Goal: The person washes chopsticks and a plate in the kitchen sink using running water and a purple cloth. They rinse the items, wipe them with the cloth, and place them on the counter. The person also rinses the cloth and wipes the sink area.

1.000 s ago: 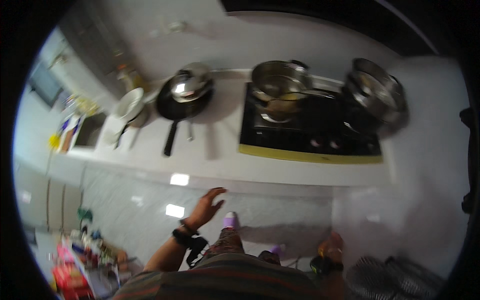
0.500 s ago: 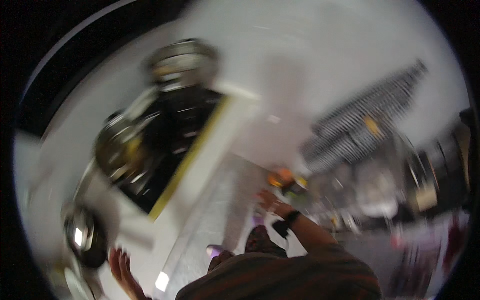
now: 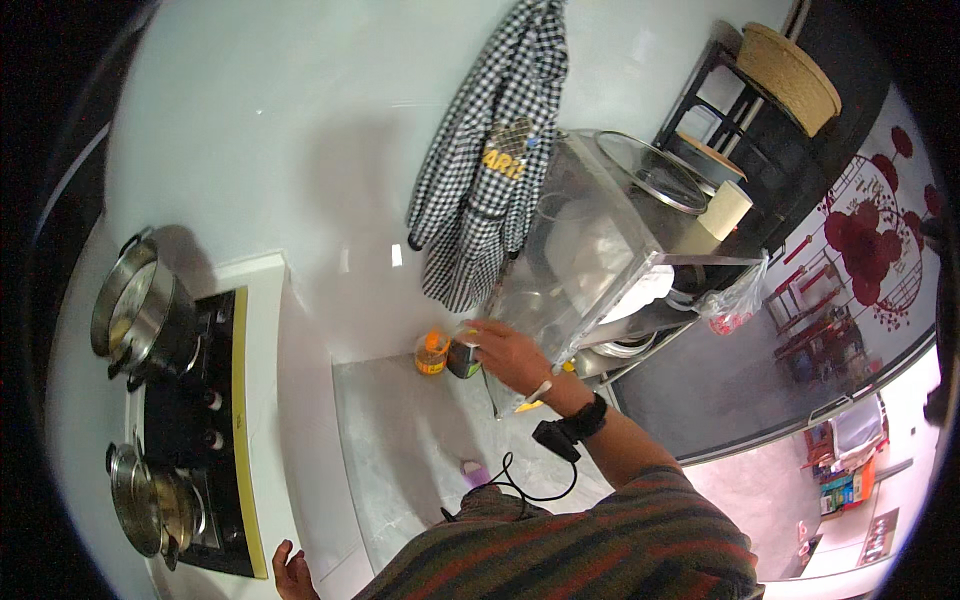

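My right hand (image 3: 512, 355) reaches out toward the floor by the wall, fingers bent over a small dark container (image 3: 462, 358) with a yellow-green top; whether it grips it I cannot tell. An orange bottle (image 3: 431, 354) stands right beside that container, to its left. A clear plastic sheet (image 3: 580, 270) covers a rack just behind the hand. My left hand (image 3: 292, 573) shows only its fingers at the lower edge, spread beside the counter front, holding nothing. A dark band sits on my right wrist.
A checked shirt (image 3: 492, 160) hangs on the white wall. At the left a black stove (image 3: 215, 400) carries two steel pots (image 3: 140, 315). A woven basket (image 3: 790, 65) tops a black shelf at the upper right. A red-patterned glass panel (image 3: 865, 260) is further right.
The view has swung from the stove to the wall corner. My right hand has stretched out to the containers on the floor; my left hand has dropped to the lower edge.
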A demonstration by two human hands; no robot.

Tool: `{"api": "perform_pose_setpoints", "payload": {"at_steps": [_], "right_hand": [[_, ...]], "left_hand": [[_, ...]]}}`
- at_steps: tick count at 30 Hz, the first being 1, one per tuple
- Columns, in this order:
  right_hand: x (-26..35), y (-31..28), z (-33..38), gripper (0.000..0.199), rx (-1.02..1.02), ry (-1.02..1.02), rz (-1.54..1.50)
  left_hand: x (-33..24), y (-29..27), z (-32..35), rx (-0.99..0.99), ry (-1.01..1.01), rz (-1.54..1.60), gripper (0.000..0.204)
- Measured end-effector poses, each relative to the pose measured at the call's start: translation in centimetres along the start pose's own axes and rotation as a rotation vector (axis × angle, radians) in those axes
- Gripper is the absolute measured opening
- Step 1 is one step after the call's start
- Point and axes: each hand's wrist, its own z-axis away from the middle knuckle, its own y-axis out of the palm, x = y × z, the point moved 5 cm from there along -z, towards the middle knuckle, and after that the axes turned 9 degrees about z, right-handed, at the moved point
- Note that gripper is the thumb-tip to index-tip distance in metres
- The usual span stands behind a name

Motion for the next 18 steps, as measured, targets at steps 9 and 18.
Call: {"api": "perform_pose_setpoints", "payload": {"at_steps": [9,18], "right_hand": [[-15.9,-23.2,2.1,0.057,-0.527,0.167,0.593],[-32.2,-25.8,1.5,0.043,-0.232,0.298,0.882]], "left_hand": [[-6.6,15.5,-5.2,0.223,0.000,-0.238,0.031],[-8.6,24.0,-5.7,0.260,0.034,-0.208,0.032]]}}
